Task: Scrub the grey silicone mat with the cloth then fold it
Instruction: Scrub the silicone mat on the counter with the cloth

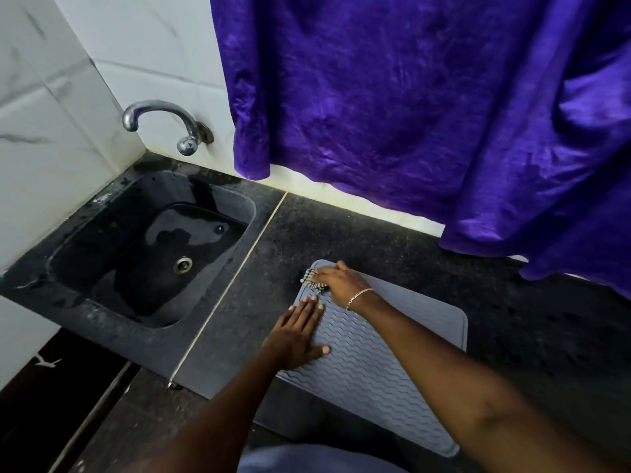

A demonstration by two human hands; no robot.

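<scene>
The grey silicone mat with wavy ridges lies flat on the dark counter, its near edge reaching the counter's front. My right hand, with a thin bracelet at the wrist, presses a small patterned cloth onto the mat's far left corner; most of the cloth is hidden under the fingers. My left hand lies flat with fingers spread on the mat's left edge, partly on the counter.
A black sink with a steel drain is set into the counter to the left, under a chrome tap on the white tiled wall. A purple curtain hangs over the counter's back edge. The dark speckled counter extends right.
</scene>
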